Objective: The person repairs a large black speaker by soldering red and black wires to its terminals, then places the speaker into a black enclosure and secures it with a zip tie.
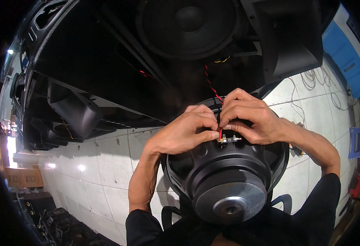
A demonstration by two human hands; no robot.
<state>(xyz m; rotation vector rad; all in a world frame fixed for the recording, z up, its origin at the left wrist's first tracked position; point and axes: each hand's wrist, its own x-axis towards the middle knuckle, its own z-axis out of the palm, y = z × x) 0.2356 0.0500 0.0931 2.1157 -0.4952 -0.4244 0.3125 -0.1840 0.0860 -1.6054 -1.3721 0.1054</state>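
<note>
My right grip (253, 117) pinches the red wire (214, 90); I can't tell whether my left grip (184, 129) does too. I'd hold it straight, without tugging the terminal (230, 140) just below both, on the speaker (225, 174).

Red-and-black wire (214, 89), black speaker frame (223, 156)

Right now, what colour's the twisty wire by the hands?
The wire is red and black, seen in the head view.
</note>
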